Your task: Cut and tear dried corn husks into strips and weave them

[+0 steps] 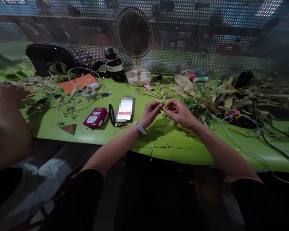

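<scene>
Above the green table (144, 142), my left hand (152, 113) and my right hand (178, 112) meet fingertip to fingertip. Both are closed in a pinch, with a small pale piece between them that is too small to make out. A pale strip of husk (169, 120) hangs below my right fingers. Under my right wrist shows part of a yellow round thing, mostly hidden. A phone (125, 109) with a lit screen and a black strap lies left of my left hand, beside a magenta case (95, 117).
Dried husks (184, 85) and green strands pile up at the right, with cables (245, 149) across them. Behind stand a fan (139, 77) and a black bottle (114, 65). At left are a white cable, orange paper (78, 83) and another person's arm (9, 125).
</scene>
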Tool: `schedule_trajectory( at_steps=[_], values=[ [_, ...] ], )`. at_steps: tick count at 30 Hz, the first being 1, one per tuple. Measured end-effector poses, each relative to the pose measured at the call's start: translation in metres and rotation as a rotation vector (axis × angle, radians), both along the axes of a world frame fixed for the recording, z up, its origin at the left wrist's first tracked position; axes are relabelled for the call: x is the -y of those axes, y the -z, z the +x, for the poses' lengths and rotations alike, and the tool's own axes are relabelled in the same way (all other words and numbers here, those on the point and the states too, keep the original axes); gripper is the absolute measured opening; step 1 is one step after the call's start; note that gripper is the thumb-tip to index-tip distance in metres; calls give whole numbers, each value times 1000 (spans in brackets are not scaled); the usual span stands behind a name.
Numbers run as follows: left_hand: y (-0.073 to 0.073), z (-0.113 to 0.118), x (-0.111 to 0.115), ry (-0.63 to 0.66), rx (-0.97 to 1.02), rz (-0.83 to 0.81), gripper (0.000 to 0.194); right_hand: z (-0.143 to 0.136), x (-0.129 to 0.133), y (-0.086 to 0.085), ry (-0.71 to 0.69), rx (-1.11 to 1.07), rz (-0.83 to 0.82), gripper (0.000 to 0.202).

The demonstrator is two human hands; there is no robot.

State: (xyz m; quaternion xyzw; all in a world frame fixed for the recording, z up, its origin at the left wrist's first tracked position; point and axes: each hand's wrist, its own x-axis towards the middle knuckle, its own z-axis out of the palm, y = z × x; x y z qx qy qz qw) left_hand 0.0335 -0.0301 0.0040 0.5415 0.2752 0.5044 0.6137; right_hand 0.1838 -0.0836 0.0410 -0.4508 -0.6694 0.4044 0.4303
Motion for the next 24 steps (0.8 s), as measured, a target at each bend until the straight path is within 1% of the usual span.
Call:
schedule_trajectory(
  at_steps=[4, 8, 10, 12, 14, 16, 17, 19, 22, 24],
  values=[
    [-6, -6, -3, 67, 58, -120, 26, 0, 1, -4, 15, -31, -105, 25],
    [-9, -9, -6, 97, 107, -235, 25, 2, -1, -4, 64, -17, -98, 23],
    [-9, -10, -7, 102, 73, -281, 28, 4, -2, -3, 68, 14, -76, 18],
    [-11, -10, -8, 102, -3, -356, 33, 7, -3, -1, 58, 61, -35, 14],
    [-12, -10, -9, 88, -102, -455, 40, 9, -4, 0, 59, 124, 33, 11],
    [-14, -10, -8, 66, -168, -501, 45, 10, -4, 0, 73, 195, 103, 11],
    [-15, -9, -6, 57, -177, -480, 46, 10, -4, 0, 84, 228, 133, 11],
    [-16, -9, -3, 64, -165, -359, 46, 11, -4, -1, 100, 287, 180, 12],
    [-16, -8, 2, 149, -144, -166, 41, 12, -6, -3, 88, 373, 221, 10],
    [-14, -8, 3, 164, -104, -116, 35, 12, -6, -3, 77, 429, 252, 10]
  ],
)
